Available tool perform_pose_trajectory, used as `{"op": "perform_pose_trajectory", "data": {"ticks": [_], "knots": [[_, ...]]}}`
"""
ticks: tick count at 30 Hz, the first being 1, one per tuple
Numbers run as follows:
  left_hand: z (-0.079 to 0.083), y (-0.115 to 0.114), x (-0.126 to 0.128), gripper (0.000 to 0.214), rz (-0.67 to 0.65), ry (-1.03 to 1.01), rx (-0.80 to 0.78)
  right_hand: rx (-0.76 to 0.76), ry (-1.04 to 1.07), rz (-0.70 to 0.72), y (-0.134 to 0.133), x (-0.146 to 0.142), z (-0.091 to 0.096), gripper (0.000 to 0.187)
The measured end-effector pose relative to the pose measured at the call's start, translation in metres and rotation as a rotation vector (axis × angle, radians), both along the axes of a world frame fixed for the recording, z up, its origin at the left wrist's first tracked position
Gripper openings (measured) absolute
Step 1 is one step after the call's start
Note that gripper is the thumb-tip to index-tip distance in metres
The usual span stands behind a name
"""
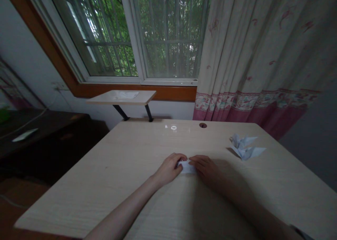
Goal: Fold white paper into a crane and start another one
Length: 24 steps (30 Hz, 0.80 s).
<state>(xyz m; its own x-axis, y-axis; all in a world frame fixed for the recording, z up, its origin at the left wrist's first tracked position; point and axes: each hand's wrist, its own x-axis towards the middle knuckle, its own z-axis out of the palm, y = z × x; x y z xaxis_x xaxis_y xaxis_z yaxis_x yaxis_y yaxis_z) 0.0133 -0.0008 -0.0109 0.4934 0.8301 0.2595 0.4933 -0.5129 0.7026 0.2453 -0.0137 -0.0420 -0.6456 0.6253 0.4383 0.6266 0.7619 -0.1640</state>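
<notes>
A small folded piece of white paper (187, 167) lies on the pale wooden desk (126, 170), near its middle. My left hand (170, 168) has its fingers curled and pinches the paper's left end. My right hand (204, 167) presses down on the paper's right side with bent fingers. Most of the paper is hidden under both hands. Two finished white folded paper figures (246, 147) lie on the desk to the right, apart from my hands.
A round cable hole (203, 125) sits at the desk's far edge. A small raised shelf (122, 97) stands behind it under the window. A patterned curtain (263, 57) hangs at the right. A dark cabinet (39, 134) stands at the left.
</notes>
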Motion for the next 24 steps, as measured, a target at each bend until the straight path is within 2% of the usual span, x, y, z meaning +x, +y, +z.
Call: {"op": "perform_pose_trajectory", "data": {"ticks": [5, 12, 19, 24], "knots": [[-0.003, 0.003, -0.002, 0.043, -0.01, -0.043, -0.017, -0.042, -0.016, 0.007, 0.001, 0.003, -0.007, 0.054], [-0.004, 0.007, -0.007, 0.045, 0.018, 0.02, 0.098, -0.125, -0.058, 0.017, -0.003, 0.004, -0.002, 0.06], [-0.002, 0.014, -0.014, 0.033, 0.04, 0.026, 0.158, -0.206, -0.099, 0.05, -0.006, 0.004, 0.012, 0.054], [0.001, 0.019, -0.024, 0.019, 0.011, 0.076, 0.216, -0.247, -0.044, 0.041, -0.005, 0.004, 0.008, 0.048]]}}
